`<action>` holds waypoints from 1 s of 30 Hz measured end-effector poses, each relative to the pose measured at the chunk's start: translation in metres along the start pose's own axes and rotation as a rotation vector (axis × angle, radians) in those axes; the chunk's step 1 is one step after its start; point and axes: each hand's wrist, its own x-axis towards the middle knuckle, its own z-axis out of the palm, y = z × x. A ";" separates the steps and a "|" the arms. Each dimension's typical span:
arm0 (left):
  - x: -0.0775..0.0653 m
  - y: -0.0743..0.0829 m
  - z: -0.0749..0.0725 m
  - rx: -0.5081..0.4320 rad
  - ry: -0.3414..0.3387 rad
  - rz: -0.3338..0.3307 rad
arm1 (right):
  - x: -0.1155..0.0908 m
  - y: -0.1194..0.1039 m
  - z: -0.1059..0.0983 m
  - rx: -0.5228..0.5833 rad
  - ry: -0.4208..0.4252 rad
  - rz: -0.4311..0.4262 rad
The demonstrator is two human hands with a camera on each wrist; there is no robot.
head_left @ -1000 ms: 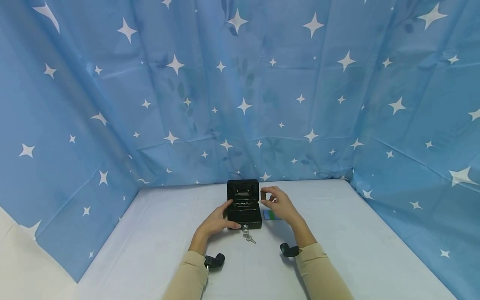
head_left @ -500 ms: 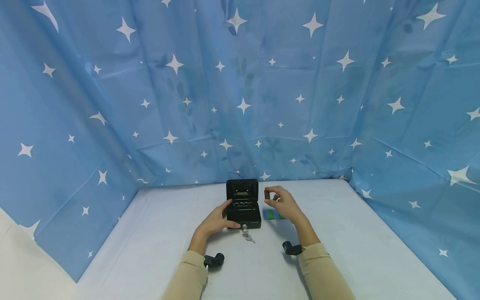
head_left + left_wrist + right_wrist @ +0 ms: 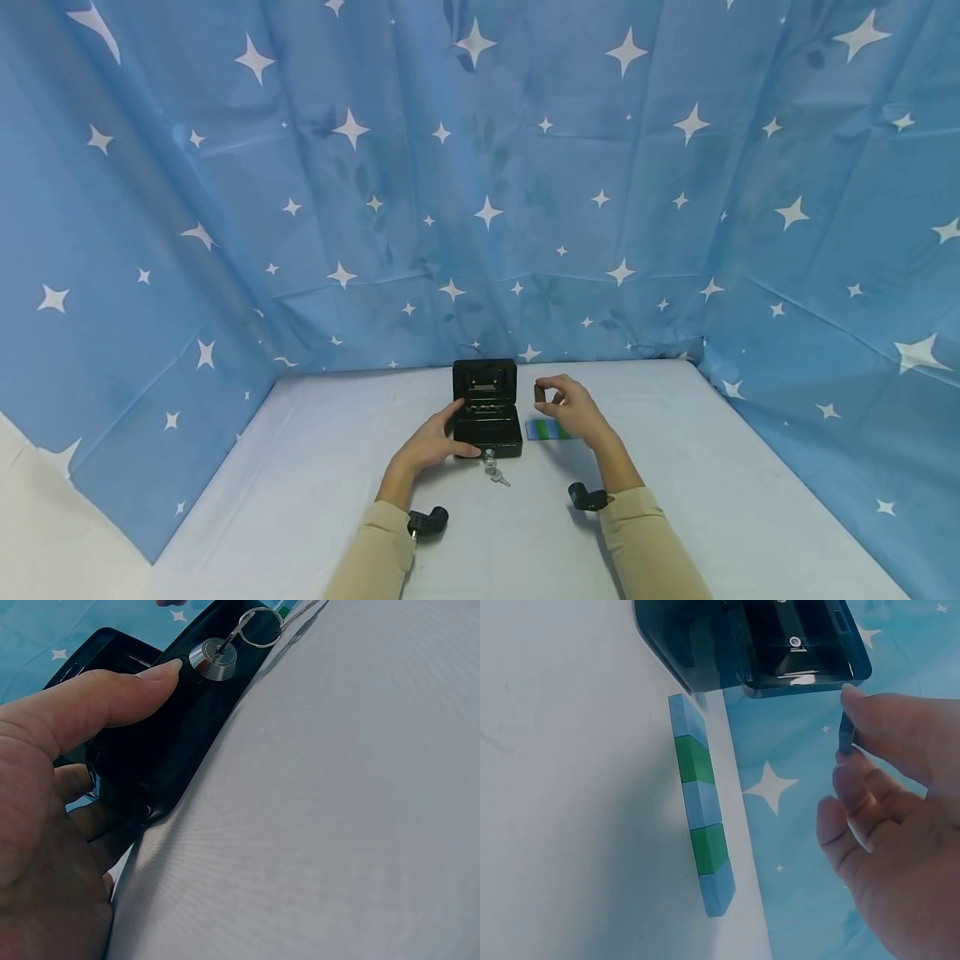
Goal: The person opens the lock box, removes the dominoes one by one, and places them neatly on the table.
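Note:
A small black cash box [image 3: 501, 448] stands at the back of the table, its lid [image 3: 465, 383] raised. My left hand [image 3: 427, 442] grips the box's left side. In the left wrist view the thumb [image 3: 112, 697] lies on the front face near the silver lock [image 3: 214, 664], while the other fingers are partly hidden beside the box. A key with a ring [image 3: 261, 628] sits in the lock. To the right of the box, my right hand [image 3: 576, 412] pinches a thin, dark brownish piece [image 3: 539, 393] between thumb and fingers, held above the table; its exact kind is unclear.
A flat bar of blue and green segments [image 3: 699, 804] lies on the table just right of the box, below my right hand. A second key [image 3: 498, 477] hangs down in front of the box. Behind the white-covered table [image 3: 300, 467] hangs a blue star-patterned curtain [image 3: 525, 167].
My right hand has moved a little to the right, away from the raised lid, with the dark piece still pinched. More of the blue-green bar shows. The left hand stays on the box.

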 end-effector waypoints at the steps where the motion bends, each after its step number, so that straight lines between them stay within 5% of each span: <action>1: 0.000 0.000 0.000 0.001 -0.001 0.000 | 0.000 0.000 -0.001 0.003 0.000 0.007; 17: 0.002 -0.001 -0.001 -0.015 -0.014 0.009 | -0.003 0.007 -0.008 -0.015 -0.022 0.103; 30: 0.002 -0.002 0.000 -0.022 -0.011 0.009 | -0.004 0.012 -0.012 -0.102 -0.050 0.095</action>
